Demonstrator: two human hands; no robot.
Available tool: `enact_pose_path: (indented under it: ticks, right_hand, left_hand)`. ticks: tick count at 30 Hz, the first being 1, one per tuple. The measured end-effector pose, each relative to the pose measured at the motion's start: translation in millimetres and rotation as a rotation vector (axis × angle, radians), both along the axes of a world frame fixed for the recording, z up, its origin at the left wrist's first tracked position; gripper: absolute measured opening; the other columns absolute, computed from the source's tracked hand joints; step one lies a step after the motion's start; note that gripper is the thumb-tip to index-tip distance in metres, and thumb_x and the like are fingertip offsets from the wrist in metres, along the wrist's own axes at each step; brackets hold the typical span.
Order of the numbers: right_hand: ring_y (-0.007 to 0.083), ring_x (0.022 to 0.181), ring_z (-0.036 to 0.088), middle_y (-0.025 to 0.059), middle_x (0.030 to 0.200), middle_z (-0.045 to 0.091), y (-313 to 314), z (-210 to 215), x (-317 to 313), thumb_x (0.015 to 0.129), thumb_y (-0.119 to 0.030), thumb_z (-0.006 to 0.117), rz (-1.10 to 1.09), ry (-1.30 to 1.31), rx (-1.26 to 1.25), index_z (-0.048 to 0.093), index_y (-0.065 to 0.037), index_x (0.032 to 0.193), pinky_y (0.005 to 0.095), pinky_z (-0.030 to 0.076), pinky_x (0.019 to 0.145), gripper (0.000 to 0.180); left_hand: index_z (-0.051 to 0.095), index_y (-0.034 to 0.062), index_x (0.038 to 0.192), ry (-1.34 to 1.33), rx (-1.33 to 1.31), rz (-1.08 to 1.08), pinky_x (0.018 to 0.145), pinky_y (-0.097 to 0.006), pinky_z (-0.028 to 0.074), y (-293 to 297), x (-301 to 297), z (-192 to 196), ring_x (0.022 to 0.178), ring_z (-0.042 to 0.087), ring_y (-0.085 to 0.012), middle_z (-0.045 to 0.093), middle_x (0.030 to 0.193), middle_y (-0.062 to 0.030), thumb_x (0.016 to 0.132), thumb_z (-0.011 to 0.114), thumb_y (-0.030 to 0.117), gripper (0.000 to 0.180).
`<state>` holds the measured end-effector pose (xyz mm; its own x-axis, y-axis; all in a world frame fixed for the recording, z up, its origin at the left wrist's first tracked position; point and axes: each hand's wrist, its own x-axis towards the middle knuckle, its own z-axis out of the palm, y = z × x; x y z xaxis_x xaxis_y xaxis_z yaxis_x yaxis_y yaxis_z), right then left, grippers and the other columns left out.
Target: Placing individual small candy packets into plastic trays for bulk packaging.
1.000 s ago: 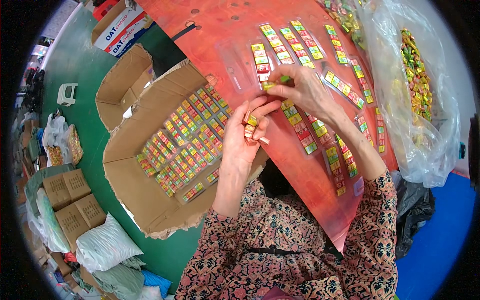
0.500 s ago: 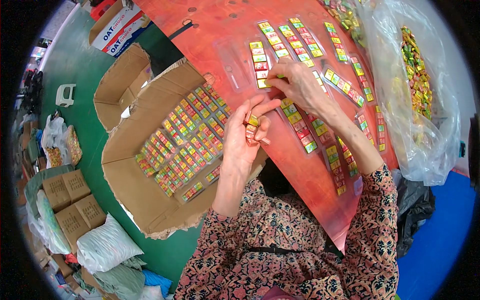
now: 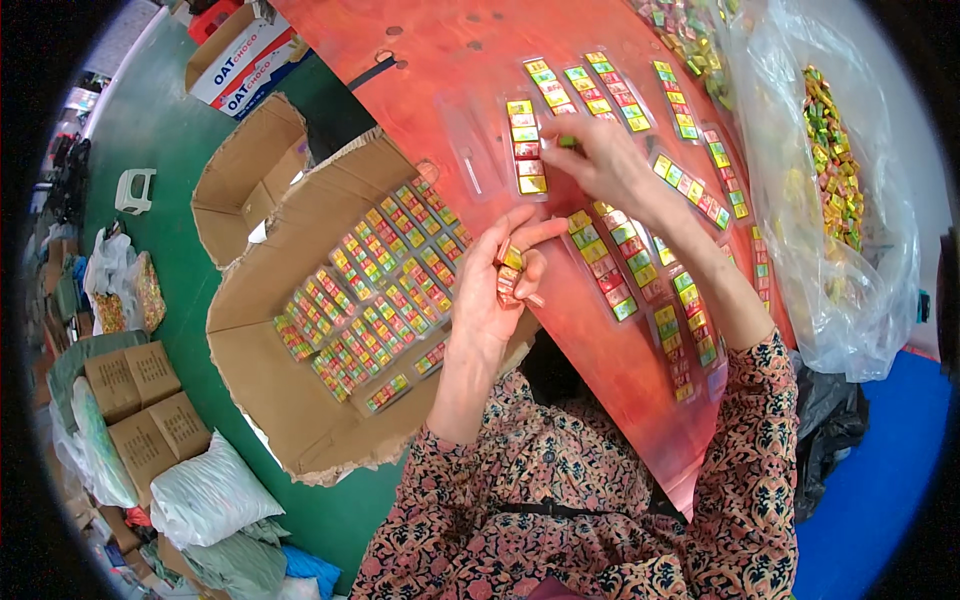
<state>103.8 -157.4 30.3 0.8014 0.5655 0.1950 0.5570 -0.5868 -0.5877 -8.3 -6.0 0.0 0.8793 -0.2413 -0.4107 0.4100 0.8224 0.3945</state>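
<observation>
My left hand [image 3: 490, 285] is palm up, its fingers curled around several small foil-wrapped pieces [image 3: 511, 268] in red and gold. Between the fingertips of my right hand [image 3: 605, 160] is a small green wrapped piece [image 3: 567, 142]. Those fingertips hover beside a narrow clear plastic tray [image 3: 527, 150] holding a single row of yellow, red and green pieces; whether they touch it I cannot tell. Left of it lies a clear tray [image 3: 474, 165] with no pieces showing. Similar filled strips [image 3: 602, 262] lie under and around my right forearm, which partly hides some.
An open cardboard box [image 3: 330, 420] with rows of filled strips stands left of the red table [image 3: 440, 110]. A clear plastic bag [image 3: 855, 300] of loose pieces lies at the right. Brown cartons [image 3: 160, 425] and a white sack [image 3: 215, 495] rest on the green floor.
My right hand has drawn back from the lower end of the filled tray to beside its upper part, still pinching the green piece. My left hand keeps its pieces. The whole view has shifted slightly.
</observation>
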Motion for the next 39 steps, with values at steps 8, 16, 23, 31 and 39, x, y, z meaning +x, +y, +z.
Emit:
enact_pose_path:
  ticks: [8, 16, 23, 31, 39]
  right_hand:
    - [0.0118, 0.064, 0.054, 0.0071, 0.076, 0.063, 2.1, -4.5, 45.8, 0.084, -0.01, 0.046, -0.094, 0.325, 0.215, 0.056, -0.002, 0.103, 0.0276, 0.042, 0.056, 0.023]
    - [0.0345, 0.079, 0.058, 0.0186, 0.077, 0.06, 30.1, -20.2, 48.0, 0.071, 0.0, 0.047, 0.009, -0.261, -0.038, 0.06, -0.005, 0.087, 0.0417, 0.045, 0.071, 0.021]
    - [0.0352, 0.079, 0.058, 0.02, 0.081, 0.06, 30.2, -10.9, 42.6, 0.074, 0.001, 0.044, -0.001, -0.117, -0.16, 0.057, -0.003, 0.097, 0.0414, 0.045, 0.07, 0.027]
    - [0.0269, 0.066, 0.059, 0.0138, 0.077, 0.061, 12.3, -14.1, 53.6, 0.08, -0.007, 0.047, -0.023, -0.001, 0.082, 0.054, 0.0, 0.098, 0.035, 0.046, 0.06, 0.021]
    - [0.0129, 0.059, 0.053, 0.0061, 0.068, 0.057, 15.3, 4.2, 56.4, 0.078, -0.016, 0.058, -0.094, 0.129, 0.176, 0.057, 0.001, 0.092, 0.0284, 0.042, 0.05, 0.022]
  left_hand:
    - [0.039, -0.0008, 0.12, 0.01, -0.001, -0.009, 0.033, -0.02, 0.039, 1.3, -1.7, -0.3, 0.048, 0.044, -0.0106, 0.054, 0.108, -0.0246, 0.091, 0.034, 0.023, 0.038]
    - [0.041, -0.0004, 0.12, 0.026, -0.001, 0.012, 0.033, -0.019, 0.038, 4.5, -1.9, -2.0, 0.05, 0.045, -0.0105, 0.054, 0.108, -0.0249, 0.09, 0.035, 0.024, 0.038]
    - [0.047, -0.0002, 0.112, 0.001, -0.119, 0.01, 0.035, -0.017, 0.033, 9.5, 0.2, -8.1, 0.052, 0.045, -0.011, 0.054, 0.107, -0.0265, 0.089, 0.04, 0.023, 0.033]
    - [0.049, -0.0006, 0.109, -0.034, -0.199, 0.003, 0.035, -0.017, 0.033, 7.7, 0.6, -11.0, 0.053, 0.046, -0.0112, 0.054, 0.106, -0.027, 0.09, 0.04, 0.024, 0.033]
    - [0.046, -0.0055, 0.11, -0.029, -0.171, 0.0, 0.035, -0.017, 0.033, 9.2, -0.5, -8.3, 0.053, 0.045, -0.0113, 0.055, 0.102, -0.0274, 0.091, 0.04, 0.026, 0.037]
